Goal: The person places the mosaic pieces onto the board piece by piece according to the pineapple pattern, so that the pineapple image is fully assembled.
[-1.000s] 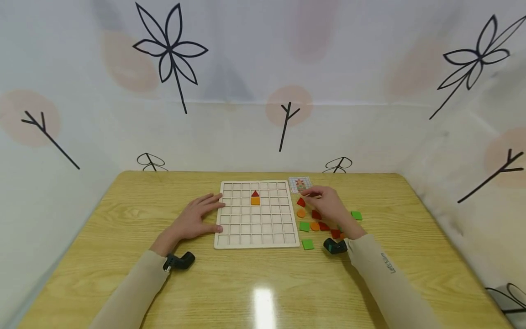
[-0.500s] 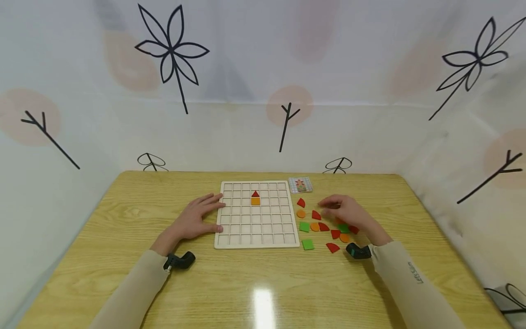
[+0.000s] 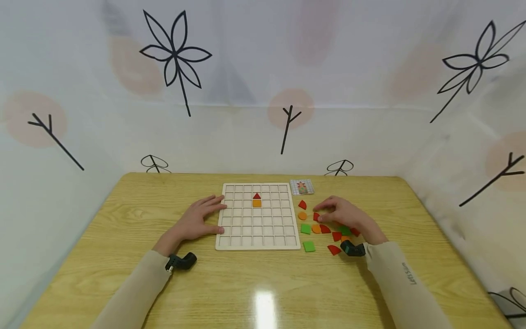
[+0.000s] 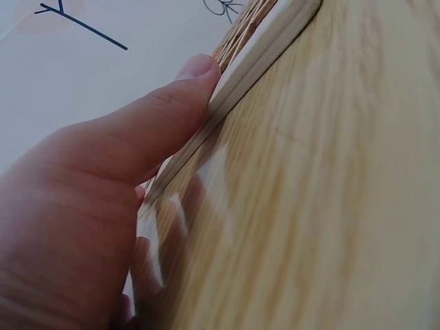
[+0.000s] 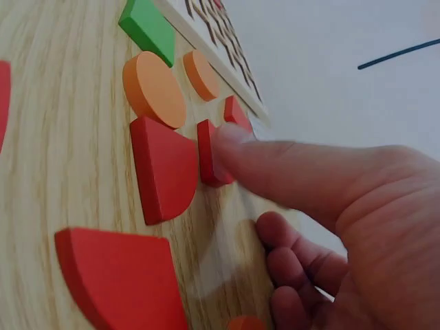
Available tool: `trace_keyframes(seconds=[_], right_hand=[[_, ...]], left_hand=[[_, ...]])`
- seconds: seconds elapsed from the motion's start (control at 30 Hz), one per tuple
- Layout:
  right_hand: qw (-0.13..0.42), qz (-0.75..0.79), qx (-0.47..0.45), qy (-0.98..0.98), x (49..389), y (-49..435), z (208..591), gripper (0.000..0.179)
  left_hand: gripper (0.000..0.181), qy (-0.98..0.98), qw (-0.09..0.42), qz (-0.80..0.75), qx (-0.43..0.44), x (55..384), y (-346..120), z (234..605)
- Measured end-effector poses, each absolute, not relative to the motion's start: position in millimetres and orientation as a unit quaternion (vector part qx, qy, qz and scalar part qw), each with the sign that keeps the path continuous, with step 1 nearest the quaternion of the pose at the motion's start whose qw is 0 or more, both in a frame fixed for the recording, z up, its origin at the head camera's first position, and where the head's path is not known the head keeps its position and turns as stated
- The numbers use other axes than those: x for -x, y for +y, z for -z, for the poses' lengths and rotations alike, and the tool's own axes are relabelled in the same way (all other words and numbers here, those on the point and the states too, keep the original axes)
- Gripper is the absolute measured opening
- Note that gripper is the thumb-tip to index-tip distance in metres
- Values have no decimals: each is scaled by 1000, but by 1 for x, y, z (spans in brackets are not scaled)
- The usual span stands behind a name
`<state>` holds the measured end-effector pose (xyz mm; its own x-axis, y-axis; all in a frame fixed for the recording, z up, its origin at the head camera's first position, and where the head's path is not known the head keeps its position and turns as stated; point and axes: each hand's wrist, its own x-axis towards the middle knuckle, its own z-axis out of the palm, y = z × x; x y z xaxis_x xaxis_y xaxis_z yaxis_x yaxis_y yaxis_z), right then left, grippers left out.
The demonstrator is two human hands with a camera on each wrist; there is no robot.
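My left hand (image 3: 191,220) lies at the left edge of a white grid board (image 3: 231,240), fingers spread. Its thumb (image 4: 185,96) rests on the board's rim in the left wrist view. On the board sit a red triangle (image 3: 256,196) and, right below it, an orange square (image 3: 256,203). My right hand (image 3: 344,214) is over the loose pieces. Its thumb touches or overlaps a red quarter-circle piece (image 5: 207,155) lying on the table, while the index fingertip hangs just beyond it. The thumb hides part of that piece; the index finger is hidden in the right wrist view.
Right of the board lie an orange disc (image 3: 302,215), green squares (image 3: 306,229), and several more red quarter-circles (image 3: 334,250). A small picture card (image 3: 302,187) lies at the board's upper right corner. A patterned cloth (image 3: 246,137) hangs behind the wooden table (image 3: 230,283).
My right hand withdrew rightward from the red piece nearest the card, then came slightly back left and down to another red quarter-circle. The left hand stayed at the board's edge.
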<state>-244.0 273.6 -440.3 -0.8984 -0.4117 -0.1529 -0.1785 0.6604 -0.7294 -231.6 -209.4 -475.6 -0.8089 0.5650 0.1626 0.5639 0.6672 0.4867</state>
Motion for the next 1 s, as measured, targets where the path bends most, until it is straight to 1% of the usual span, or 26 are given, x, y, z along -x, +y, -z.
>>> trace_keyframes(seconds=[0.53,0.77,1.0], right_hand=[[170,389,146,893,248,267,443,19],[171,402,140,889,248,268,443,19],[160,396,142,893,246,268,443,20]], left_hand=[[77,914,-3,-266,-306,231,-210,478],[77,915,-2,-261,-307,231,-210,479],[78,916,3,-261,-305,232,-209,476]])
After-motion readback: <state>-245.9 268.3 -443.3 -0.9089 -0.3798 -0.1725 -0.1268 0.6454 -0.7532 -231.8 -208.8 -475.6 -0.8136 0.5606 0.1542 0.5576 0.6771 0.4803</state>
